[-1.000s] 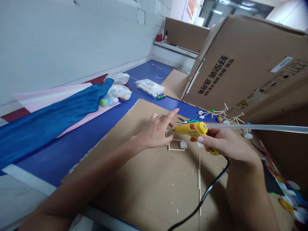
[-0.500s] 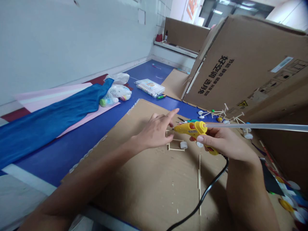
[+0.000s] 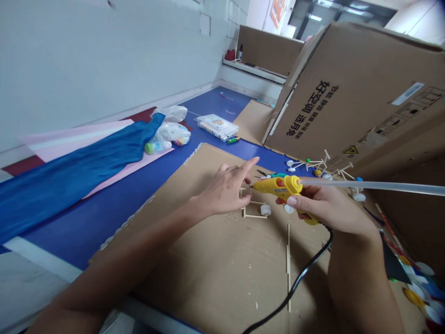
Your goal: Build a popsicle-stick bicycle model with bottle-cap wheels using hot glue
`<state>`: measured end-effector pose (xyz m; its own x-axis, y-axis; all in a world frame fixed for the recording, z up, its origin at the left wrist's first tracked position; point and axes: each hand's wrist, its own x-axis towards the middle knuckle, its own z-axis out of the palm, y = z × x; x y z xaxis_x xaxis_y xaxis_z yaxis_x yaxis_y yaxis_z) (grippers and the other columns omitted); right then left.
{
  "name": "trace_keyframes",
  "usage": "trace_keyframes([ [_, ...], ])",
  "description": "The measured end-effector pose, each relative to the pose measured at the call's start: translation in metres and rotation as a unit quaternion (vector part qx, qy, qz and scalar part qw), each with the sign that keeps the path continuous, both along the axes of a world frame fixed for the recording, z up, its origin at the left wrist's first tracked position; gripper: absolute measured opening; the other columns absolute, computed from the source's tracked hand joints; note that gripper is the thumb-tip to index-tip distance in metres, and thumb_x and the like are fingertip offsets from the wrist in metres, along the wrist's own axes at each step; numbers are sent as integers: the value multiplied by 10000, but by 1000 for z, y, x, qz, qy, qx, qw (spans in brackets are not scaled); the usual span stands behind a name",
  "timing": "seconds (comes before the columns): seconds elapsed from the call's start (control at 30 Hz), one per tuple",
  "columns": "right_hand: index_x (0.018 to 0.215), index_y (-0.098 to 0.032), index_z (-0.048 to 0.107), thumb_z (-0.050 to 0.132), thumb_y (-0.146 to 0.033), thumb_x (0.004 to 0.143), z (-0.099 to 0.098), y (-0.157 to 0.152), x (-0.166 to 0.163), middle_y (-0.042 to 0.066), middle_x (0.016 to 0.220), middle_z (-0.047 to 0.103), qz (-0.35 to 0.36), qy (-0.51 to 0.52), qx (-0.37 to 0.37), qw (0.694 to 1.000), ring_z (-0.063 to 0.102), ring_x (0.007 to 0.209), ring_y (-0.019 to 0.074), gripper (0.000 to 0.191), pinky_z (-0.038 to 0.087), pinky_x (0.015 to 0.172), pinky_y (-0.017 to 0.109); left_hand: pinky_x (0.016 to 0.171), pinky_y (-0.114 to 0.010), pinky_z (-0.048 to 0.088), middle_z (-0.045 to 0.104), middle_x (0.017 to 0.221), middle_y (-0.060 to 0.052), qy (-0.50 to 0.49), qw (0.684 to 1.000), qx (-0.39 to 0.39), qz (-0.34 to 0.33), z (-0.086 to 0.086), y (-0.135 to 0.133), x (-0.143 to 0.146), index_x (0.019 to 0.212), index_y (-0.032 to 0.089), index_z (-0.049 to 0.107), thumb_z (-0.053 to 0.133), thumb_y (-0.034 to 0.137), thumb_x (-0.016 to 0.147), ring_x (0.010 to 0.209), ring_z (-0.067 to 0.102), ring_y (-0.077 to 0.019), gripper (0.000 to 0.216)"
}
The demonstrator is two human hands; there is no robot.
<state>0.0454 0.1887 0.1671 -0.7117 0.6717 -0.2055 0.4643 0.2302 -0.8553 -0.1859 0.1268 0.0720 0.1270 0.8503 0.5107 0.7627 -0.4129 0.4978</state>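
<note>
My right hand (image 3: 325,206) is wrapped round a yellow hot glue gun (image 3: 278,185), with a clear glue stick (image 3: 368,185) poking out of its back and a black cord below. The gun's nozzle points left, close to the fingers of my left hand (image 3: 224,190). That hand grips a small frame of thin wooden sticks (image 3: 255,216) between thumb and fingers, its index finger stretched out. My fingers hide part of the frame. A white wheel (image 3: 265,210) sits at the frame's near right corner, and another white disc (image 3: 288,208) shows beneath the gun.
Loose wooden sticks (image 3: 288,264) lie on the cardboard sheet (image 3: 194,278). Scissors (image 3: 274,175) and stick-and-wheel pieces (image 3: 309,163) are beyond the gun. A large cardboard box (image 3: 365,93) stands at right. Blue cloth (image 3: 86,167), plastic bags (image 3: 170,132) and a white case (image 3: 217,126) lie farther left.
The glue gun and my right hand have shifted slightly to the right, and the cord has moved with them. My left hand has stayed in place.
</note>
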Motion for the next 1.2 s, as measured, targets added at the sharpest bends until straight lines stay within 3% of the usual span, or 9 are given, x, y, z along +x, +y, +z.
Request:
trace_keyframes([
  [0.47, 977, -145, 712, 699, -595, 809, 0, -1, -2, -7, 603, 555, 36, -16, 5, 999, 412, 455, 66, 481, 322, 378, 183, 983, -426, 356, 704, 1065, -31, -2, 1000, -3, -4, 1, 0, 0, 1538, 246, 186, 648, 194, 794, 1048, 646, -228, 877],
  [0.93, 1058, -196, 740, 757, -555, 771, -2, 5, 9, 57, 812, 692, -12, -9, -7, 1000, 485, 504, 85, 460, 428, 422, 198, 987, -422, 359, 709, 1062, -32, 2, 1000, -5, 5, 0, -1, -1, 1528, 235, 206, 630, 198, 814, 1041, 645, -226, 830],
  [1.2, 1038, -161, 722, 762, -561, 764, -4, 5, 3, 35, 742, 645, 1, -19, -18, 1000, 454, 484, 68, 486, 386, 407, 183, 983, -422, 359, 706, 1061, -31, 0, 1000, -3, 1, 2, -1, 1, 1523, 235, 214, 641, 204, 805, 1039, 648, -225, 836],
])
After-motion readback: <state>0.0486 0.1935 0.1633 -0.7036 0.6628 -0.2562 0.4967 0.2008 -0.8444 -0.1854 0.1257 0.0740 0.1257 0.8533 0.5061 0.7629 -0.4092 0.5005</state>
